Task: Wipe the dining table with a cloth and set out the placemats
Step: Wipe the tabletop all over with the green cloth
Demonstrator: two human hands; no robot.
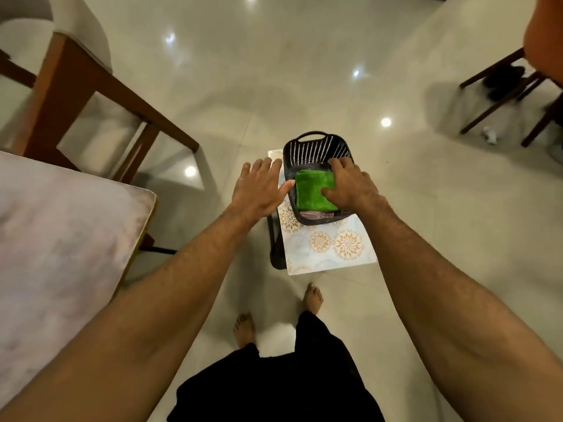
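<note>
Tiled floor (274, 71) | left hand (259, 190) spread, empty | right hand (350, 187) grips green cloth (312, 190)

Legible markings: none.
The black slotted plastic basket (316, 147), the folded green cloth (313, 190) inside it and the pale sheet printed with orange floral medallions (335, 248) beneath the basket show pattern only. No letters, numbers, labels or brand marks can be read on any of them.

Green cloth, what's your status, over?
Left hand open beside black basket. Right hand gripping green cloth inside it. Nothing in the way.
</note>
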